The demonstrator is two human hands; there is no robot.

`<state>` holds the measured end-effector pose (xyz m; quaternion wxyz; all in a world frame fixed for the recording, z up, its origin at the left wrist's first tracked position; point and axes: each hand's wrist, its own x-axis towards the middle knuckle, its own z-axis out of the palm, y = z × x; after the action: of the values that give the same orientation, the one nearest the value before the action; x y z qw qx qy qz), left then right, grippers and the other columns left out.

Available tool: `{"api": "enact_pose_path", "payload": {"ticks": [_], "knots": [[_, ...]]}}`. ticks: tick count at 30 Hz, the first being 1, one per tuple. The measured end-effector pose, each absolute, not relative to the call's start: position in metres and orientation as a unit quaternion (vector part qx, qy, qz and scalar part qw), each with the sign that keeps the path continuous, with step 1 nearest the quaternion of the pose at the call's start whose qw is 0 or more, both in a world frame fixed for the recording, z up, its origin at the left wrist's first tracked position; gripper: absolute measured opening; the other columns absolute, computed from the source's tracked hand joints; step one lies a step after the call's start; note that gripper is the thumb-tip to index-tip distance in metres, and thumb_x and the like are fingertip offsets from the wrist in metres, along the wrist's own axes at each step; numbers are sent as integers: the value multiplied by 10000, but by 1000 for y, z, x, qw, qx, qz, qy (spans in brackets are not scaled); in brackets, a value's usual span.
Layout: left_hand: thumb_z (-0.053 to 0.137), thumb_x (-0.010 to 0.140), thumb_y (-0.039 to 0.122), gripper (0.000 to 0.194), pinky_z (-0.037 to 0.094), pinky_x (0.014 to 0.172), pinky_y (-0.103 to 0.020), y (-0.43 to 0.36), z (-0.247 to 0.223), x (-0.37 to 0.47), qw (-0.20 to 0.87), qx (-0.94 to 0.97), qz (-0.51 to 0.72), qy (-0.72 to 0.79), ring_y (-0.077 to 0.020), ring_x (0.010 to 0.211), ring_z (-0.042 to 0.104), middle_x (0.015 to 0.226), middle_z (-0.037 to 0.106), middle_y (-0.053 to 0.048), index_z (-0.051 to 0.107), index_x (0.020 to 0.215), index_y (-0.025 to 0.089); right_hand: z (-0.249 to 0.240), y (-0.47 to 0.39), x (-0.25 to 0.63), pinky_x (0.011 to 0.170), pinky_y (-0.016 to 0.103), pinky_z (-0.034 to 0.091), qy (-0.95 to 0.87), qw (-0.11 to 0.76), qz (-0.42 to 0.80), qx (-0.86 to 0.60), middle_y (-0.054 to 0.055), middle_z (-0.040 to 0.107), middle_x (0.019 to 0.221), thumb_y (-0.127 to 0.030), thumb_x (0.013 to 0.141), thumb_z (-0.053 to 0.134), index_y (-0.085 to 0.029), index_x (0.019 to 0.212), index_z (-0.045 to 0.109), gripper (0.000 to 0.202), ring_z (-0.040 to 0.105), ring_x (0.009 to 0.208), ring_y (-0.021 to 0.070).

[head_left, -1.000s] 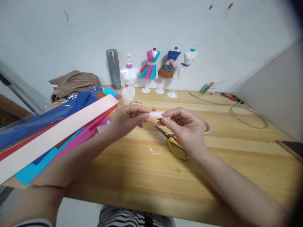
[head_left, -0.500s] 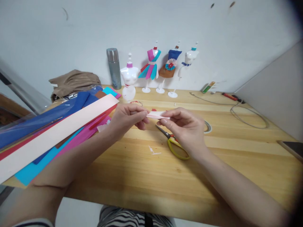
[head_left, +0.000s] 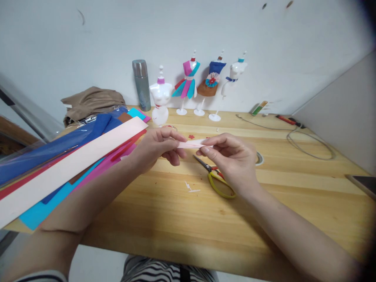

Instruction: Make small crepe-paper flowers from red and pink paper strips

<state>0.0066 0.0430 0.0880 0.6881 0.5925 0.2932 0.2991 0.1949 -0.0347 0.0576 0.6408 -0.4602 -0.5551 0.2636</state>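
Above the middle of the table, a narrow pale pink strip (head_left: 192,144), apparently folded lengthwise, stretches between my hands. My left hand (head_left: 161,145) pinches its left end between thumb and fingers. At the other end, my right hand (head_left: 232,158) grips it with thumb and index finger. Scissors (head_left: 221,186) with yellow handles lie on the wood just below my right hand, their blades pointing up and left. Small white scraps (head_left: 192,190) rest left of the scissors. A tiny red flower-shaped piece (head_left: 191,136) lies behind the strip.
Coloured sheets (head_left: 73,162) are piled at the left, beside brown cloth (head_left: 94,101). Along the wall stand a thermos (head_left: 141,86), a bare mannequin (head_left: 160,94) and several more mannequins, some dressed. A roll of tape (head_left: 259,158) lies behind my right hand; a cable (head_left: 311,154) loops at the right.
My left hand has shifted slightly left along or with the strip, and more of the strip shows between my hands. My right hand stays nearly where it was.
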Motion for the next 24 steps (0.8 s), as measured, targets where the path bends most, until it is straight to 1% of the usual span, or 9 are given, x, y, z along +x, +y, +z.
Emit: {"api": "enact_pose_path", "payload": {"ticks": [6,8,11,16,19,24], "knots": [[756,762,329,284,526,496,-212,45,91,3,658,639,290,272,-117,480,649,668,740,-44,687,942,121,59,-34,194,591,357,562,-543,650,269,-459,6,705,703,-314,749,800,-277,750,702,105,660,619,182],[762,759,332,286,528,502,-206,46,90,3,651,645,291,274,-115,488,654,671,741,-46,688,935,120,59,-34,194,593,370,563,-544,649,268,-459,11,702,702,-322,749,803,-287,743,703,106,660,622,190],[754,758,308,254,520,491,-195,46,89,4,648,649,288,276,-111,480,650,658,737,-42,682,910,117,59,-34,194,625,398,574,-547,645,273,-459,16,707,734,-324,753,806,-299,746,707,102,666,640,203],[718,762,242,181,512,475,-192,46,90,5,644,655,269,288,-110,462,644,651,737,-40,664,883,118,55,-34,195,646,379,567,-554,649,262,-451,5,709,740,-277,758,799,-289,768,724,77,669,649,188],[702,762,224,153,495,457,-180,45,93,4,643,659,257,295,-102,443,630,637,732,-31,659,871,125,55,-35,196,651,396,571,-562,639,257,-458,13,710,747,-288,769,791,-300,768,723,69,665,658,198],[721,780,299,205,485,450,-182,45,99,0,634,684,222,283,-100,437,616,620,721,-30,674,881,127,58,-34,195,632,387,569,-561,641,261,-454,8,707,728,-290,763,794,-301,754,722,74,661,648,195]]}}
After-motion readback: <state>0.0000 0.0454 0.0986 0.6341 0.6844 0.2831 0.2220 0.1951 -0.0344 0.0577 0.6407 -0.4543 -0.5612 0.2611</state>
